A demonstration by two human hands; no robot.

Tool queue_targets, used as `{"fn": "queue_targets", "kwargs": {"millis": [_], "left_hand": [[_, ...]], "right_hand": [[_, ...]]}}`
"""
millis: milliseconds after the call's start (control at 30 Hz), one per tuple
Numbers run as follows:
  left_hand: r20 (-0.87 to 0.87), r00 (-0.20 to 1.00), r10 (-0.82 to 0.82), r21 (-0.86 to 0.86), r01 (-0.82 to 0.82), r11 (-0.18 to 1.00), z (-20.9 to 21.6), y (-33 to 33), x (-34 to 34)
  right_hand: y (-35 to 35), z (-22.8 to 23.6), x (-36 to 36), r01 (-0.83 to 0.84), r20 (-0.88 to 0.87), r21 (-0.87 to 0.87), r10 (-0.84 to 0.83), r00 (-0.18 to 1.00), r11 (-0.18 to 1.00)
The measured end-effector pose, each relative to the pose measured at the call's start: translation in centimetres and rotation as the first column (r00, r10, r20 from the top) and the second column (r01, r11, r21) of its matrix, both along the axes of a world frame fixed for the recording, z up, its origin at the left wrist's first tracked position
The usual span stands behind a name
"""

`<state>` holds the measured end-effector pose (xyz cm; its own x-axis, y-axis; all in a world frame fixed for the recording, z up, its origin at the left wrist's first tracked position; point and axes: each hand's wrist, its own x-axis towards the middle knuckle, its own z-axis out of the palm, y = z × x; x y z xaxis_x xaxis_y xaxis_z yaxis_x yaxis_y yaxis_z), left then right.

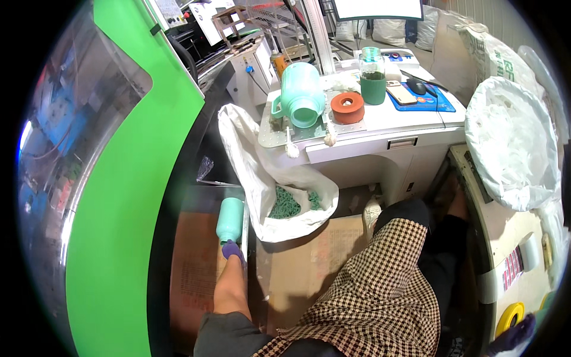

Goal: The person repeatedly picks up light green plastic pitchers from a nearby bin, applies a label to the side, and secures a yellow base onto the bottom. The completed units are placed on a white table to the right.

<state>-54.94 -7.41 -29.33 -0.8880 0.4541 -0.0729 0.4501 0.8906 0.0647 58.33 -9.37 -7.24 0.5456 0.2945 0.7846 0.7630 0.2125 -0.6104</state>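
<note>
My left hand (233, 250), in a purple glove, is closed around the narrow neck end of a teal plastic bottle (231, 218). The bottle lies beyond the hand with its wide end pointing away, over a cardboard-lined strip beside the green machine. At the lower right edge shows my right hand (514, 337), also purple-gloved, dark and smeared. It is close to a yellow ring (510, 319) and a partly cut-off green object (543, 308); its fingers cannot be made out clearly.
A white sack (299, 228) with green scraps stands ahead. On the white table (351, 150) are a large teal jug (301, 89), an orange tape roll (348, 107), a green-sleeved bottle (373, 86) and a phone (401, 93). A bag-lined bin (510, 143) stands right; a green machine panel (119, 238) left.
</note>
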Motion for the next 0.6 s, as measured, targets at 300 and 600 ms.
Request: {"fn": "queue_targets", "kwargs": {"millis": [300, 600], "left_hand": [[0.559, 0.796, 0.232, 0.711, -0.604, 0.361, 2.0, -2.1, 3.4], [0.917, 0.369, -0.150, 0.398, -0.862, 0.315, 2.4, -2.7, -2.3]], "right_hand": [[8.8, 8.4, -26.1, -0.375, 0.599, -0.478, 0.606, 0.523, 0.795], [6.3, 5.5, -23.4, -0.181, 0.546, -0.572, 0.536, 0.644, 0.800]]}}
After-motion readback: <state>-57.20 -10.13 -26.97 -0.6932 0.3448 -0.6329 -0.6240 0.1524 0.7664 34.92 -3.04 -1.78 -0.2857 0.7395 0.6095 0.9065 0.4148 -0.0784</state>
